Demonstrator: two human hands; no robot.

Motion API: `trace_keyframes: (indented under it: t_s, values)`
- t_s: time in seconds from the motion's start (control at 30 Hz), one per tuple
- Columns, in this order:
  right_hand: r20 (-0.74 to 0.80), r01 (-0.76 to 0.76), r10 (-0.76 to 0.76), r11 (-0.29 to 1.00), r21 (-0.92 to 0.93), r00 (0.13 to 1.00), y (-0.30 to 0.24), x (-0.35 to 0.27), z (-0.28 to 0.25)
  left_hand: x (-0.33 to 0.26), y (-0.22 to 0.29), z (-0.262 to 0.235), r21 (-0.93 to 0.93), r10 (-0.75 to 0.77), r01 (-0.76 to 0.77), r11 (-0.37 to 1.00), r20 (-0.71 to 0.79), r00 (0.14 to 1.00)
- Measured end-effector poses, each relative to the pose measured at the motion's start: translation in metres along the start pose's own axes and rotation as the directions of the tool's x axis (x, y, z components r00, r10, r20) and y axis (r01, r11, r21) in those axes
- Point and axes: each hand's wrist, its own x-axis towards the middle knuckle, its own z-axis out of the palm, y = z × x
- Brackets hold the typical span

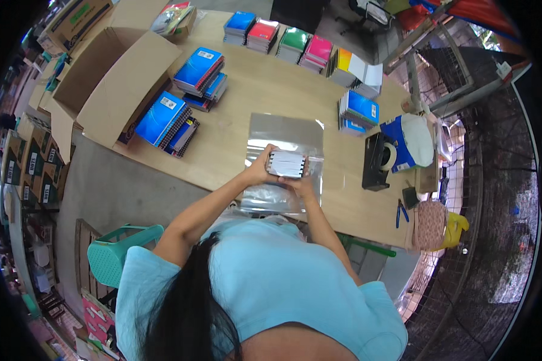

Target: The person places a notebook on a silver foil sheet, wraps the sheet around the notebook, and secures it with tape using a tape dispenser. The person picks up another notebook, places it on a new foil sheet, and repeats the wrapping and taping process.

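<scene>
Head view, looking down. The left hand (pixel 260 170) and right hand (pixel 301 182) are clamped on the two ends of a small stack of notebooks (pixel 286 163), held edge-up just above the counter (pixel 265 90), the white page edges facing the camera. The stack looks stiff and moderately heavy for its size; its loose members could slide against each other, so a squeeze from both ends, as here, seems the safest hold. Directly beneath lies a clear plastic bag (pixel 283 135), flat, thin and probably slippery. Outward: blue notebooks (pixel 162 117) lie beside an open cardboard box (pixel 111 84) to the left; coloured piles line the far edge; a black tape dispenser (pixel 376 161) stands to the right. Open counter remains around the bag; the near edge is close to the person's body.
</scene>
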Motion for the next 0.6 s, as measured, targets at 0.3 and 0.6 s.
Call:
trace_keyframes:
  t_s: [0.3, 0.6]
  values:
    - [0.316, 0.435, -0.487, 0.149, -0.888, 0.814, -0.162, -0.016, -0.01, -0.06, 0.029, 0.041, 0.509, 0.4, -0.128, 0.851, -0.471, 0.786]
    - [0.739, 0.74, 0.039, -0.02, -0.672, 0.672, -0.171, 0.034, -0.034, -0.037, 0.077, -0.026, 0.828, 0.401, -0.48, 0.29, 0.351, 0.846]
